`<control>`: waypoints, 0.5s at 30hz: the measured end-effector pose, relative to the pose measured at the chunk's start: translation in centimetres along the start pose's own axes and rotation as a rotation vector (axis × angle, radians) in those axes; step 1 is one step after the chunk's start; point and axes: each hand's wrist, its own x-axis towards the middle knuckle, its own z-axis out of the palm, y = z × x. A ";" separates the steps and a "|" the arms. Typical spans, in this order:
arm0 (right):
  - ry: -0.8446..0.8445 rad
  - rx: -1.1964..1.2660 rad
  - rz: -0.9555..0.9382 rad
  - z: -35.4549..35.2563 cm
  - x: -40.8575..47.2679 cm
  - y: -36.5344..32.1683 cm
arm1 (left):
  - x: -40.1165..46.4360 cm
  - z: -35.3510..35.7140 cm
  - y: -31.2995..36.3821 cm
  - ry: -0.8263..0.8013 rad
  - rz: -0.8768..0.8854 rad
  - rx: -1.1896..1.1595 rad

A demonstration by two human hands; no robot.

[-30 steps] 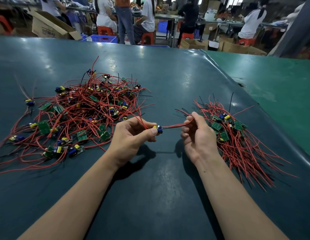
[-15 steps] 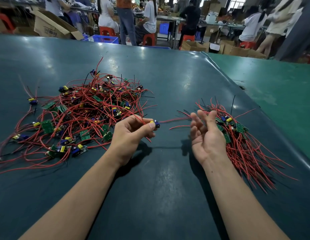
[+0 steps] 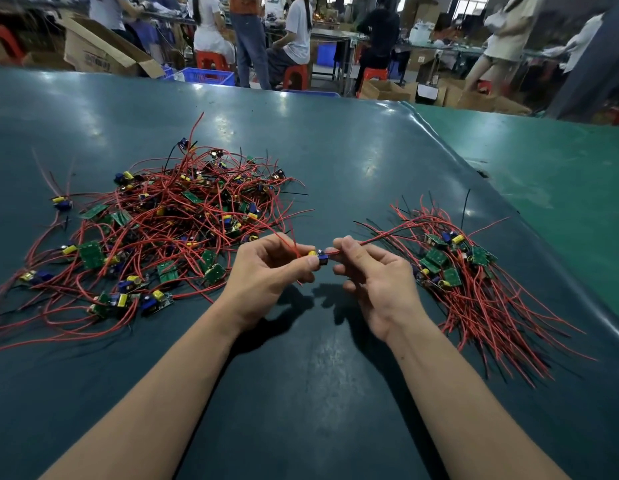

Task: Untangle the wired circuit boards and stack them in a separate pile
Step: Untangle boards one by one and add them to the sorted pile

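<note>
Left of centre: tangled heap of wired circuit boards [image 3: 155, 237] on dark green table [image 3: 335, 150]. Centre frame: left hand [image 3: 266, 271] pinching small board [image 3: 320, 256], right hand [image 3: 373, 275] curled around its red wires [image 3: 387, 233]. Right of centre: sorted pile [image 3: 467, 271].

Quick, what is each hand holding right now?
Left hand: pinches a small circuit board with blue and yellow parts.
Right hand: pinches that board's thin red wires.
</note>
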 end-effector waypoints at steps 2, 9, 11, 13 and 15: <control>0.054 0.078 -0.043 -0.4 0.4 -0.5 | 0.1 -0.1 -0.1 0.021 -0.007 -0.030; 0.277 0.163 -0.178 -2.5 1.5 -1.3 | 0.3 -0.4 -0.6 0.030 -0.019 -0.089; 0.319 0.210 -0.210 -2.7 1.6 -1.6 | 0.4 -0.5 -0.7 0.048 -0.027 -0.138; 0.342 0.275 -0.226 -3.0 1.6 -1.9 | 0.5 -0.6 -0.7 0.076 -0.031 -0.217; 0.322 0.294 -0.166 -2.9 1.5 -1.8 | 0.7 -0.8 -0.9 0.114 -0.033 -0.317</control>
